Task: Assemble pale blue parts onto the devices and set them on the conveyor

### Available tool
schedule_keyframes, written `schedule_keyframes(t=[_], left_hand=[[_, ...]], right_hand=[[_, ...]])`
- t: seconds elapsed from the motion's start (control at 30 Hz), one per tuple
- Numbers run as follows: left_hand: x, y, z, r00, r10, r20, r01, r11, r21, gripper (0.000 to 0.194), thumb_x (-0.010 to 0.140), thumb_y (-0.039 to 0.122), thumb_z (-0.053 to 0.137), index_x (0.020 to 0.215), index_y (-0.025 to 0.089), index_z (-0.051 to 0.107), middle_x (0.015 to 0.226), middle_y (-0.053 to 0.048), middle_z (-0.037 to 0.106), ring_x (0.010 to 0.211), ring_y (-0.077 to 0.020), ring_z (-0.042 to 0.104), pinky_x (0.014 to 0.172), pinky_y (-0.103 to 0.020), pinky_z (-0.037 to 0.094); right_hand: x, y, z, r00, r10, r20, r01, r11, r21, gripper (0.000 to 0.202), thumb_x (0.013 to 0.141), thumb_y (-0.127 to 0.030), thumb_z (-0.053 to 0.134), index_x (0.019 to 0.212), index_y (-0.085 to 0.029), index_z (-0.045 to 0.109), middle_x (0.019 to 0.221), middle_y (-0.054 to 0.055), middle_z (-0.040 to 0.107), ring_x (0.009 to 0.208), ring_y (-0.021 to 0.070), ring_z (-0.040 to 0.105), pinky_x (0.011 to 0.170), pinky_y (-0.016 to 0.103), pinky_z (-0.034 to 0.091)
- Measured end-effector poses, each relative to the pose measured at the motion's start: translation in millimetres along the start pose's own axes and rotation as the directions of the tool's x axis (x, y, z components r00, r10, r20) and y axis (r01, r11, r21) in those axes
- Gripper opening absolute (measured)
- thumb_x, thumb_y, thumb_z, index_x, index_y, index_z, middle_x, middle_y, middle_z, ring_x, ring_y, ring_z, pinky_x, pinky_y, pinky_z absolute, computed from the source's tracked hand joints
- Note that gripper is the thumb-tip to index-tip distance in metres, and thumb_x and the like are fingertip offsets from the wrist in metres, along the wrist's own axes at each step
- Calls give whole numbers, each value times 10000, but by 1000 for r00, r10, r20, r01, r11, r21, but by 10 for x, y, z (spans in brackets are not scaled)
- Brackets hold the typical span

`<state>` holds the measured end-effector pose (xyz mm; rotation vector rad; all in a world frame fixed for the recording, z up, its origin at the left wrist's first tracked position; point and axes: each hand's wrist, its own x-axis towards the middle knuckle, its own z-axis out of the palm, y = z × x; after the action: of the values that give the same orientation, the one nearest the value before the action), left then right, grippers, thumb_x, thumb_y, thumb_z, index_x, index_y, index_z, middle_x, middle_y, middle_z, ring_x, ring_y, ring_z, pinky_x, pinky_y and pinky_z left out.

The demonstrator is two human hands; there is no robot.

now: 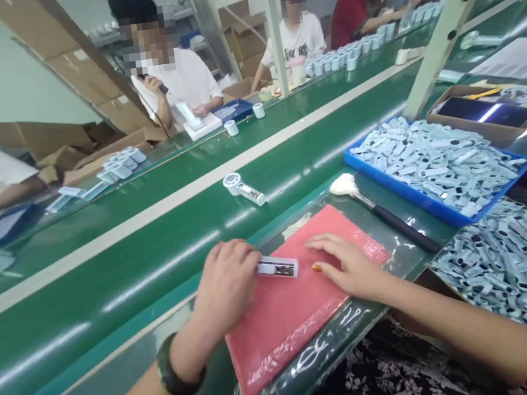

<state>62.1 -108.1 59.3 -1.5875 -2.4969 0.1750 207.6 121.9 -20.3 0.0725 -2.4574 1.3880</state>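
A small white bar-shaped part [278, 267] with a dark strip along its face lies on a pink foam pad [283, 311], near the pad's upper left edge, and the person's left hand [227, 286] has it by one end: the fingers are curled close around that end, pinching it, though the knuckles hide exactly how many fingers grip. The right hand [347, 264] lies flat on the pad just beside the part's free end, fingers spread and relaxed, holding nothing; the index fingertip comes close to the part, not quite touching as far as I can see. The pad sits on a clear plastic sheet at the near edge of the green workbench [381, 208]. Beyond it a brush [382, 211] with a pale head and black handle lies slantwise, and to the right a blue tray [439, 168] is heaped with pale blue parts, with a second heap [510, 268] of the same nearer the person's right arm. A finished-looking white device [243, 188] with a round head rests on the green conveyor belt [108, 270], well apart from the hands. Across the belt other people sit at work among rows of small white cups and cardboard boxes. The grip takes only one end of the part, so it could pivot or slip from the fingers if lifted quickly, and the pad could slide toward the bench edge on that slick plastic if the flat hand lets go.
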Motion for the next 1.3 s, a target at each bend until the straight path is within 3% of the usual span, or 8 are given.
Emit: schedule_keyframes(t=[0.17, 0.37, 0.53, 0.63, 0.73, 1.0, 1.13, 1.3], left_hand=[[466, -1034, 44, 992, -107, -62, 122, 930, 347, 380, 980, 93, 343, 1082, 116, 708, 1291, -189, 610, 1368, -388, 459, 1037, -584, 415], [792, -1826, 683, 967, -247, -65, 255, 926, 279, 788, 1000, 129, -38, 1249, 169, 708, 1264, -180, 670, 1219, -349, 610, 909, -557, 481], [699, -896, 829, 954, 60, -292, -20, 990, 139, 553, 939, 108, 279, 1359, 184, 630, 1373, -159, 656, 1320, -337, 574, 980, -550, 518], [545, -37, 785, 824, 397, -404, -366, 918, 154, 582, 838, 91, 420, 1318, 319, 656, 1381, -62, 669, 1249, -281, 646, 944, -512, 592], [442, 444, 800, 711, 515, -479, -514, 845, 146, 584, 800, 91, 464, 1289, 336, 668, 1355, -53, 684, 1224, -249, 666, 883, -441, 642], [399, 427, 794, 758, 379, -531, -519, 843, -140, 411, 895, 125, 489, 1214, 291, 686, 1353, -35, 685, 1248, -183, 648, 1026, -322, 578], [352, 465, 832, 842, 179, -509, -433, 788, -439, 446, 935, 166, 520, 1350, 301, 612, 1368, -40, 679, 1281, -191, 630, 1098, -313, 520], [363, 340, 947, 888, -415, -197, -51, 337, -940, 531, 948, 441, 602, 1457, 308, 525, 1416, -82, 645, 1292, -278, 622, 1033, -400, 581]], right_hand=[[-40, 28, -205, 999, 19, -38, -25, 989, -145, 290, 978, -243, 547, 1245, -189, 644, 1261, 125, 670, 1175, 250, 634, 1018, 450, 523], [134, 55, -831, 989, 28, -145, -87, 904, -419, 297, 969, -229, 568, 1242, -173, 672, 1260, 105, 677, 1175, 231, 619, 1016, 374, 506], [366, 250, -1699, 928, 164, -336, -365, 591, -719, 354, 1035, -181, 438, 1293, -185, 682, 1188, 136, 648, 1139, 266, 569, 984, 408, 461], [491, 428, -1990, 923, 223, -313, -385, 508, -771, 346, 972, -124, 540, 1269, -175, 709, 1166, 159, 637, 1135, 308, 548, 974, 428, 439], [566, 565, -2042, 924, 278, -262, -368, 464, -806, 286, 899, -130, 668, 1166, -183, 757, 1177, 156, 636, 1140, 321, 545, 976, 413, 426], [565, 468, -1937, 866, 270, -421, -498, 552, -669, 231, 972, -177, 565, 1155, -132, 699, 1195, 180, 623, 1103, 310, 597, 942, 417, 432], [657, 203, -1485, 874, 263, -408, -452, 749, -485, 185, 966, -194, 581, 1129, -146, 653, 1138, 124, 662, 992, 233, 647, 885, 354, 471], [960, -175, -450, 978, 191, -78, -203, 960, -193, 114, 909, -212, 651, 1023, -210, 656, 988, -7, 733, 840, 121, 693, 725, 205, 502]])
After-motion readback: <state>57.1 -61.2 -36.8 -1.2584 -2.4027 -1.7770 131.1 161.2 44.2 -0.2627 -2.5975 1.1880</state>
